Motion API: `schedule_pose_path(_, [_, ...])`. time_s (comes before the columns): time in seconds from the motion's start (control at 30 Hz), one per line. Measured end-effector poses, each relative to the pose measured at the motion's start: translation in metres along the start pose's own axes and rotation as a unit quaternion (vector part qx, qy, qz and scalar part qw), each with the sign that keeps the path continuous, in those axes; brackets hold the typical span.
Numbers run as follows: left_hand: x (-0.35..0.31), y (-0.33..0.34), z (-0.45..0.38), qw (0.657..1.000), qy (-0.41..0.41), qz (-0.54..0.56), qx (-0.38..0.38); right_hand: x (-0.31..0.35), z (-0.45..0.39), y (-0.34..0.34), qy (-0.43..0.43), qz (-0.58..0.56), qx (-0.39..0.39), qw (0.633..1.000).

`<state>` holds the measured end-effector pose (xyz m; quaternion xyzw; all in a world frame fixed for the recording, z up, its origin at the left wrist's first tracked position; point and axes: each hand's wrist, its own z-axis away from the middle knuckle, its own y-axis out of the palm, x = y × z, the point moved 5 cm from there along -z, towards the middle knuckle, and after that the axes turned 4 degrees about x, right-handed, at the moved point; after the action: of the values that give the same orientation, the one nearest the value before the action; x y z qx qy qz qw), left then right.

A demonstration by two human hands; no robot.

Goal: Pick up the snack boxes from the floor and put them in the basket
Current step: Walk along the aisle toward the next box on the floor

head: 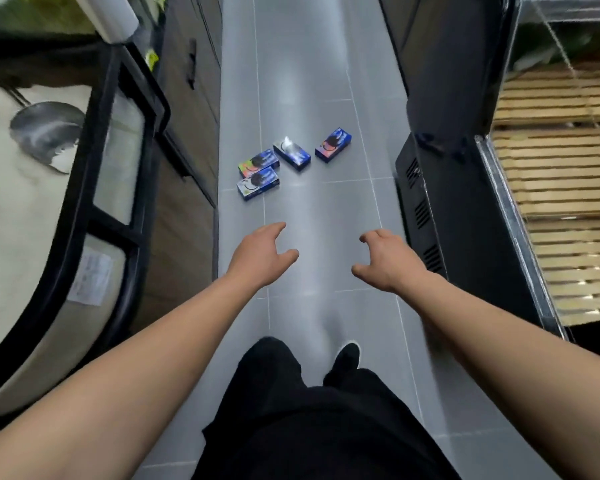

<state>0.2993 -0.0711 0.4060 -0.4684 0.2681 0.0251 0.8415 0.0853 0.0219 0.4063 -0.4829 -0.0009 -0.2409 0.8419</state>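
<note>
Several small blue snack boxes lie on the grey tiled floor ahead of me. Two sit side by side at the left. A third, blue and white, lies in the middle, and another with a pink end is at the right. My left hand and my right hand are both stretched out in front of me, well short of the boxes, fingers apart and curled, holding nothing. No basket is clearly in view.
The floor is a narrow aisle. Brown cabinets and a black-framed counter with a metal bowl line the left side. A black appliance and wooden slatted shelves stand on the right. My dark trousers and shoe are below.
</note>
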Motion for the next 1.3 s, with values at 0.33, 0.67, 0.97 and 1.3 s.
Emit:
schedule_pose_path(0.33, [0.002,-0.059,-0.138,0.993,-0.097,0.057,-0.041,0.035,-0.182,-0.089,-0.096,0.048,0.043,0.993])
schedule_pose_path(0.67, [0.04,-0.155,-0.296,0.985,-0.143,0.084,-0.054,0.108,-0.349,-0.173,-0.105,0.047,0.068,0.991])
schedule_pose_path(0.97, [0.045,-0.179,-0.432,0.977,-0.196,0.086,-0.021,0.12,-0.5,-0.201,-0.117,0.039,0.117,0.986])
schedule_pose_path(1.3, [0.078,-0.15,-0.563,0.943,-0.291,0.157,-0.024,0.124,-0.666,-0.177,-0.143,0.073,0.215,0.963])
